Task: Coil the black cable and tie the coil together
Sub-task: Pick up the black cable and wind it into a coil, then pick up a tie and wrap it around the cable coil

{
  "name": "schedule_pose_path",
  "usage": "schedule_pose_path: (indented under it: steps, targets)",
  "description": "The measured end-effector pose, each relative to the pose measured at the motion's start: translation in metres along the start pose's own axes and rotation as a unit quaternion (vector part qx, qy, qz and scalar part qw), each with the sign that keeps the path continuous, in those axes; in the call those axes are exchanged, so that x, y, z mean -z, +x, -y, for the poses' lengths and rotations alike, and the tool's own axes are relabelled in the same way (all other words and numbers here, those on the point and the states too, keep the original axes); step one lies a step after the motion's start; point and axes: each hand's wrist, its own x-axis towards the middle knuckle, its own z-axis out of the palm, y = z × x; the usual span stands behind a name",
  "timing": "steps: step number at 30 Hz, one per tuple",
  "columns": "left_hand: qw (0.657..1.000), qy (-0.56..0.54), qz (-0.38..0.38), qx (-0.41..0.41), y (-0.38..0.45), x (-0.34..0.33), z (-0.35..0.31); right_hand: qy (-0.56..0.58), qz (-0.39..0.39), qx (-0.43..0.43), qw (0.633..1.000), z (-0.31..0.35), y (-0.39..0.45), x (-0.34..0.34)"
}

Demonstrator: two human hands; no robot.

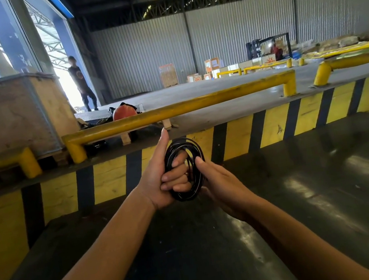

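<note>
Both of your hands hold the coiled black cable near the middle of the frame, above the dark worktop.

Your left hand is closed around the left side of the coil, its fingers pass through the loops and the thumb points up. Your right hand is half open, and one fingertip touches the right side of the coil; its other fingers are hidden behind the hand, so you cannot see if they pinch the cable. The cable ends are hard to make out. Behind the coil is a yellow rail, and in the upper left of the frame a person stands in the bright doorway.
</note>
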Motion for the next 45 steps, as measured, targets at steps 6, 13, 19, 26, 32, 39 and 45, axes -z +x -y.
schedule_pose_path:
  steps: [6, 13, 19, 26, 32, 39, 45]
  targets:
    - [0.998, 0.021, -0.049, -0.024, -0.023, -0.005, -0.001, -0.141, -0.051, 0.078, 0.986, 0.017, -0.01, -0.015]
    - [0.862, 0.408, -0.278, -0.116, -0.04, 0.0, 0.01, -0.421, -0.123, 0.145, 0.887, 0.011, -0.021, -0.033]
    - [0.814, 0.5, -0.29, -0.057, -0.055, 0.011, 0.043, -0.444, -0.052, 0.105, 0.888, -0.027, -0.044, -0.048]
    - [0.825, 0.464, -0.323, -0.003, -0.08, 0.059, 0.118, -0.359, 0.008, -0.049, 0.932, -0.097, -0.075, -0.059]
    - [0.798, 0.506, -0.32, 0.071, -0.112, 0.104, 0.158, -0.297, -0.015, -0.274, 0.915, -0.17, -0.105, -0.015]
    - [0.766, 0.535, -0.329, 0.133, -0.131, 0.14, 0.184, -0.412, -0.095, -0.434, 0.796, -0.274, -0.135, 0.023]
    - [0.769, 0.547, -0.282, 0.171, -0.129, 0.152, 0.206, -0.442, -0.142, -0.431, 0.774, -0.305, -0.145, 0.015]
